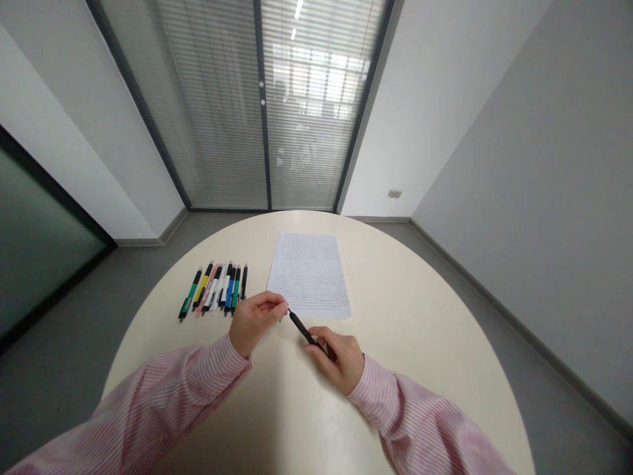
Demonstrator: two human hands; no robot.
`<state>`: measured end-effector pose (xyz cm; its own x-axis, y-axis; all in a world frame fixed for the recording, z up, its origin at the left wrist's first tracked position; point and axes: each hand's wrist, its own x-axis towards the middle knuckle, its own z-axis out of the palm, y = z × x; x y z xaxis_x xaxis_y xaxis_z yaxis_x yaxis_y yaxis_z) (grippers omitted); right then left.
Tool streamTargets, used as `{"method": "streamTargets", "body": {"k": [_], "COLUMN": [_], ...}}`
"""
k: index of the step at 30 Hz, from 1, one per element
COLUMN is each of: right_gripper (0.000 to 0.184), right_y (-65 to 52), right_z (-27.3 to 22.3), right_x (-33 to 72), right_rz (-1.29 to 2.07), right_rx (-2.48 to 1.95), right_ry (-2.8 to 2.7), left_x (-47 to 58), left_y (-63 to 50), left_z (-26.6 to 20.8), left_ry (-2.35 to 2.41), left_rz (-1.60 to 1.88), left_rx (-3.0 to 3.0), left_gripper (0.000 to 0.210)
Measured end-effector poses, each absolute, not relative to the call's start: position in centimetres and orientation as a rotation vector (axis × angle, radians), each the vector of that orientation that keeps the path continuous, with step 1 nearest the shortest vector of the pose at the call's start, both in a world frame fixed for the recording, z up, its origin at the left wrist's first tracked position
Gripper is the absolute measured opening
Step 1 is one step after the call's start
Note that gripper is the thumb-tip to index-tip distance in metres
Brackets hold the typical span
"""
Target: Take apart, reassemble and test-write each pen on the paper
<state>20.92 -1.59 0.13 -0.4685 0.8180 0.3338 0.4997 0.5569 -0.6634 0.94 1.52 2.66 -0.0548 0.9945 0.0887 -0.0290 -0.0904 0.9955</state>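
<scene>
Ok so the held pen (301,327) is going full black, while the shirt sleeves (168,392) are rocking thin pink-and-white stripes. The surface (425,316) is giving pale cream, and the paper (310,270) is showing white with bluish-grey rows across it. The lined-up pens (212,289) are mixing black with green, yellow, pink, white, blue and navy. Blinds (212,132) are running grey horizontal stripes, and the floor (74,343) is looking plain grey.

At twelve o'clock I face dark-framed glass with slatted blinds (212,132), a bright gridded patch among them. A pale wall (539,198) rises at my two, a greenish panel (44,257) at ten; grey floor (64,382) rings my round-edged cream table (415,316).
</scene>
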Motion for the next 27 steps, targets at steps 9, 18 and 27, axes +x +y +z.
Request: {"method": "streamTargets", "body": {"k": [9,18,27], "right_gripper": [0.021,0.02,0.02], "right_y": [-1.5,-1.4,-1.4], "right_z": [-0.3,-0.1,-0.3], "right_x": [21.1,21.0,20.9], "right_rz": [0.648,0.679,0.658], "right_rx": [-1.063,-1.122,-1.118], "right_ry": [-2.122,-1.978,-1.96], "left_x": [0.7,0.0,-0.3], "left_y": [1.7,1.4,1.7], "left_z": [2.7,1.2,-0.2], "left_ry": [1.15,1.529,1.735], "left_rz": [1.258,1.044,0.779], "left_rx": [1.309,2.382,2.699], "left_gripper": [0.017,0.02,0.02]}}
